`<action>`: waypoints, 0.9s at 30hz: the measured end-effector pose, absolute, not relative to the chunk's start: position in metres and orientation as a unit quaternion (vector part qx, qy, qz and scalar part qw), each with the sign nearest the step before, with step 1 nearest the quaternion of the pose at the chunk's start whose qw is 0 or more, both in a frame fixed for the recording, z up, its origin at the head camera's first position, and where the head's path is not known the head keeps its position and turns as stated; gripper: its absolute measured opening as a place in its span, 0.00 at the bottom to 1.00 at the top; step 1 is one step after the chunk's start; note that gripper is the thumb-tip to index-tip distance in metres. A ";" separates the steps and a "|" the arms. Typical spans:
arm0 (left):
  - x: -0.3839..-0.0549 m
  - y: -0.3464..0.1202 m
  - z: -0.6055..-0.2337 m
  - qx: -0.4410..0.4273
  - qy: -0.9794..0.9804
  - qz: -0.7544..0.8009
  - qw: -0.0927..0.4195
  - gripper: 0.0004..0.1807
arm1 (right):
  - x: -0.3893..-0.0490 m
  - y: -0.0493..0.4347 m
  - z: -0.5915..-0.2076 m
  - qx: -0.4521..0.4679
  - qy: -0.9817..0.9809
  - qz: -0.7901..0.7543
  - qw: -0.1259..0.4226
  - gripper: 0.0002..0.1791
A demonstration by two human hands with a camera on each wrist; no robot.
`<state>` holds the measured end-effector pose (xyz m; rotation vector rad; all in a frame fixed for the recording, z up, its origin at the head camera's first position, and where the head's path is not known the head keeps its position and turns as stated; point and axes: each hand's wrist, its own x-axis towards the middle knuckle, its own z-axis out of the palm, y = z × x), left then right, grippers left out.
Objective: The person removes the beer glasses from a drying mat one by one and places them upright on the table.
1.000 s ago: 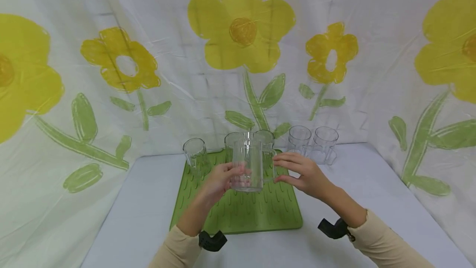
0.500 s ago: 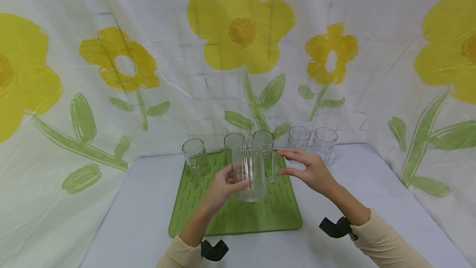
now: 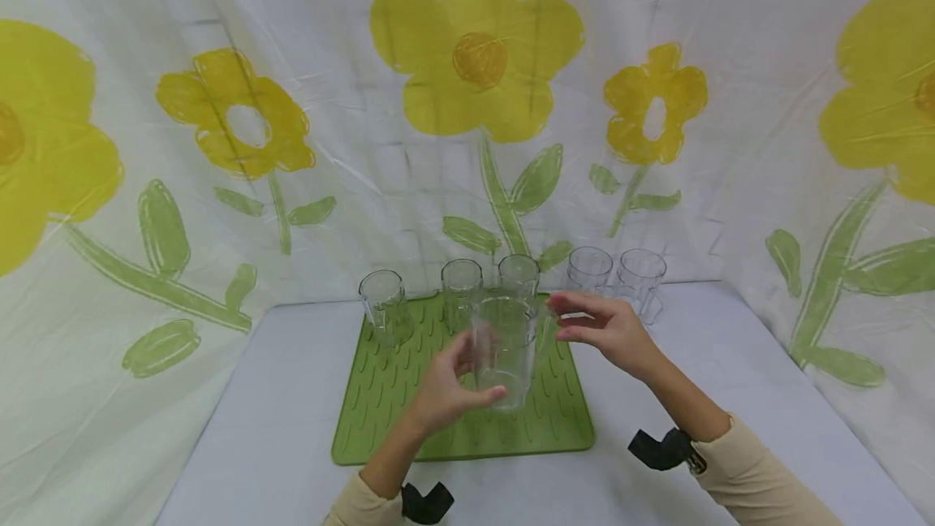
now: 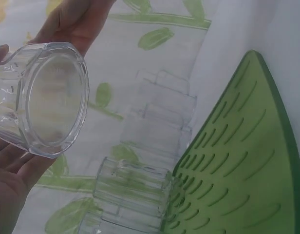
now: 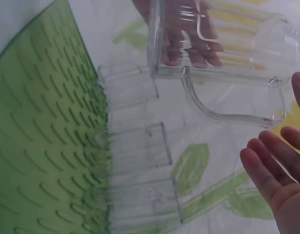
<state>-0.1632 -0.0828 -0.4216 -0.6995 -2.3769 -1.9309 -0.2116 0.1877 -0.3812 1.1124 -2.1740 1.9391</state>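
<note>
My left hand (image 3: pixel 449 396) holds a clear glass mug (image 3: pixel 506 360) in the air over the green ridged mat (image 3: pixel 409 428), its fingers behind the wall and its thumb low near the base. The mug tilts slightly, mouth up. Its round base (image 4: pixel 55 100) faces the left wrist view. At the right, my right hand (image 3: pixel 609 331) hovers by the handle with fingers extended. In the right wrist view a gap shows between those fingers (image 5: pixel 267 170) and the handle (image 5: pixel 223 117). Through the glass, the left fingers (image 5: pixel 203 48) show against the far wall.
Along the mat's back edge stand three more glass mugs: one at left (image 3: pixel 383 311), one in the middle (image 3: pixel 462 295), one behind the held mug (image 3: pixel 519 274). Two others (image 3: pixel 588 270) (image 3: pixel 641 278) stand on the white table (image 3: pixel 701 364). A flowered cloth (image 3: pixel 343 104) hangs behind.
The held mug has come lower and slightly right, turning and tilting in my left hand. My left thumb has shifted down toward the base. My right hand has drawn slightly right, away from the handle.
</note>
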 end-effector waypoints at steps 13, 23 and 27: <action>-0.163 -0.080 -0.431 -0.298 -0.730 -0.615 0.015 0.45 | -0.210 0.190 -0.384 0.326 -0.722 0.609 -0.042 0.26; -0.164 -0.080 -0.436 -0.331 -0.701 -0.631 0.017 0.45 | -0.210 0.191 -0.383 0.353 -0.709 0.606 -0.070 0.18; -0.164 -0.081 -0.437 -0.334 -0.694 -0.638 0.012 0.45 | -0.210 0.193 -0.382 0.366 -0.702 0.606 -0.077 0.18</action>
